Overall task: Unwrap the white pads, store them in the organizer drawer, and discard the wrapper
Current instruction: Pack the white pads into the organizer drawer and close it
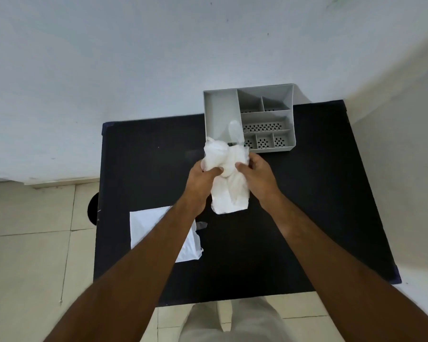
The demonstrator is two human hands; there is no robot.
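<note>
Two hands up over the desk point(307, 193), both w/ a closed grip on the same pack. My left hand point(203, 177) pinches the crumpled wrapper point(214, 153) at the pack's top left, fingers curled tight into the plastic. My right hand point(256, 172) clamps the top right side, thumb pressed on the front. The pads point(229, 196) are partly inside the wrapper, lower end hanging free between my wrists, off the desk. A clear flap of wrapper sticks up in front of the organizer point(248, 117), which sits at the desk's far edge against the wall point(134, 58); its compartments are grey, several w/ perforated floors. I can't tell if a drawer is open. A flat white sheet point(148, 225) lies on the desk near left, under my left forearm. Tiled floor point(30, 255) at left.
</note>
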